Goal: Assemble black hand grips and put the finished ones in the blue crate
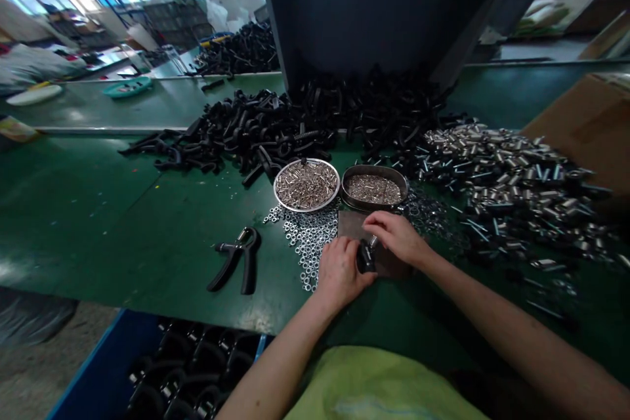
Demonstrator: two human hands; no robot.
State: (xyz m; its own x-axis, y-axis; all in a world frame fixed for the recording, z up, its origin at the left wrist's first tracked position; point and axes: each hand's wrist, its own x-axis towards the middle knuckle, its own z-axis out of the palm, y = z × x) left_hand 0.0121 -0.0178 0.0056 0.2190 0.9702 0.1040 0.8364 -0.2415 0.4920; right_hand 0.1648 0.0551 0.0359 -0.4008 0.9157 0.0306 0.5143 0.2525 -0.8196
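Left grip on the black part, right grip at its metal end

The green surface spreads before me, the grey bin tipped at its far side with a heap of black handles at its mouth. To my right lies a pile of metal-ended parts. A V-shaped tool sits off to my left. My left grip is closed around a black part over the dark plate. My right grip has its fingertips drawn together at the small metal piece on that part; I cannot tell whether they clasp it. I judge this a fitting step; the next move calls for a steady left hold and fine right-hand alignment. Loose nuts lie just beside my left grip.
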